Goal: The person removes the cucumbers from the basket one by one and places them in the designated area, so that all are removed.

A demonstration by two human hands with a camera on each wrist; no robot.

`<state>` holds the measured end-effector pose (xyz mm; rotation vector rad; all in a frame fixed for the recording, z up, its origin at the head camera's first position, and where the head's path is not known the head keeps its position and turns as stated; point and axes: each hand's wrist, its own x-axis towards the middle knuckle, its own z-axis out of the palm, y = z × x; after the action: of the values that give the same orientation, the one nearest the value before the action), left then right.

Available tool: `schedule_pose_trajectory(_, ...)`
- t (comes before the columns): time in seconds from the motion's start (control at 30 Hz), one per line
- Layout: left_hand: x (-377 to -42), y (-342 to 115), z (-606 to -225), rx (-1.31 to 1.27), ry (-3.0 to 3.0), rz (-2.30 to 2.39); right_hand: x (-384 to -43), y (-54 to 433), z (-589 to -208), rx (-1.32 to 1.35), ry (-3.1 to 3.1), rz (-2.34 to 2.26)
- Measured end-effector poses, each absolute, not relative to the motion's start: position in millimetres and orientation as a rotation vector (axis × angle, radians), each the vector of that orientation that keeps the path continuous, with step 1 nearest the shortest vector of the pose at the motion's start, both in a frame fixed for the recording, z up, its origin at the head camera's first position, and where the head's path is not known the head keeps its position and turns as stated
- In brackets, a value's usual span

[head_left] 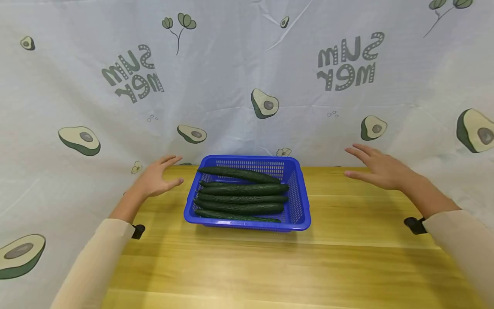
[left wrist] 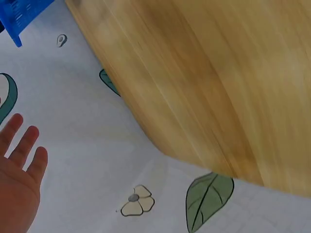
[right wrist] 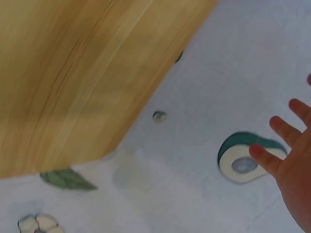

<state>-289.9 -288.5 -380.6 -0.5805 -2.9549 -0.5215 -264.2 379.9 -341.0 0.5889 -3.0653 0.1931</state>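
Table (head_left: 254,270): all views | blue basket (head_left: 247,223): head, left wrist only

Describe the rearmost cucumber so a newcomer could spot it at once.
On the wooden table sits a blue basket. The rearmost cucumber, dark green, lies across it; unlike its neighbours, it has no cucumber between it and the perforated back wall.

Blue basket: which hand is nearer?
Left. The left hand is just off the left side of the blue basket; the right hand is off its right side, across a wider gap. Neither touches it.
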Motion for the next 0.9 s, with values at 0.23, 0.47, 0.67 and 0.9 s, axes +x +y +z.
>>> schedule_pose_trajectory(0.23, -289, -278, -395, -0.59, -2.844, -0.718, -274, 340, -348, 0.572, -3.052, 0.169)
schedule_pose_trajectory(0.47, -289, -265, -405, -0.509, -2.805, -1.002, -280, 303, -349, 0.601, -3.051, 0.231)
schedule_pose_trajectory(0.67, -286, -255, -416, -0.434, -2.862, -1.143, -287, 272, -352, 0.647, -3.05, 0.326)
schedule_pose_trajectory(0.9, -283, -241, -424, -0.37, -2.853, -1.328, -294, 236, -346, 0.738, -3.032, 0.446)
